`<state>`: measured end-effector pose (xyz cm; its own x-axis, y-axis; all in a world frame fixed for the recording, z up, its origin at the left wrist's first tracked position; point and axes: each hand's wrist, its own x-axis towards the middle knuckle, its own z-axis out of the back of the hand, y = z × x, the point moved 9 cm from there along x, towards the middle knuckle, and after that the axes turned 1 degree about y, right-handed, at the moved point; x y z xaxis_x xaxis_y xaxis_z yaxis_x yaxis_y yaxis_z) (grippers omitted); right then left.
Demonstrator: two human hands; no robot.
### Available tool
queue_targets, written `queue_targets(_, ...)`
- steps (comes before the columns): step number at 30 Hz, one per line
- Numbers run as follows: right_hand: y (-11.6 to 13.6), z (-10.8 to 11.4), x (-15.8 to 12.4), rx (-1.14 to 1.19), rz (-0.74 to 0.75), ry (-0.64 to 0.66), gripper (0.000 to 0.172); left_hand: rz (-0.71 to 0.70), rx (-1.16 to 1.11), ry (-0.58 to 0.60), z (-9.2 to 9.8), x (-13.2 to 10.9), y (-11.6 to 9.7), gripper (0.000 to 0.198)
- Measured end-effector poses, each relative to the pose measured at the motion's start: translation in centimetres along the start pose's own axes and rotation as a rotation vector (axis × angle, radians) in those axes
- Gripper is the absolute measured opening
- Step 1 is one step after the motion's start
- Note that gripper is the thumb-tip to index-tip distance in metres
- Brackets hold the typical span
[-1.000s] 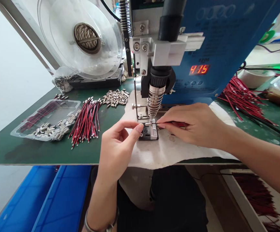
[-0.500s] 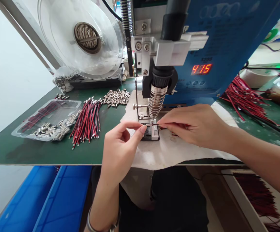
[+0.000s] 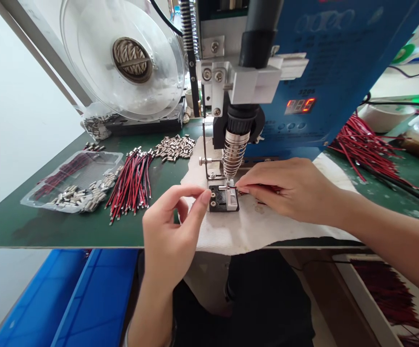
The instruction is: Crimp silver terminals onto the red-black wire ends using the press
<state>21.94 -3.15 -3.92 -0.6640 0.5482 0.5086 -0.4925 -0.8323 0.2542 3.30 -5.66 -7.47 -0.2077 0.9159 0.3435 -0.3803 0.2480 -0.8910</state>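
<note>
My right hand pinches a red and black wire, the near end of which runs to a small silver metal connector. That connector lies at the top of a little black fixture with a pale block, right under the spring-wrapped soldering iron tip. Just left of the fixture, my left hand has thumb and forefinger closed together, apart from the connector, with nothing visible between them. A white cloth lies beneath the fixture.
Left on the green table stand a clear tray of metal connectors, a bundle of red and black wires and a connector pile. A blue machine rises behind the fixture. More red wires lie at right.
My left hand has let go of the connector and drawn back left, uncovering the fixture's left side. My right hand stays nearly still with the wire.
</note>
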Motion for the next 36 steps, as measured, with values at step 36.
queue_targets(36,1.2,0.7,-0.2,-0.089,0.133,-0.071,0.017,0.13,0.085,0.214,1.3,1.8,2.9,0.024)
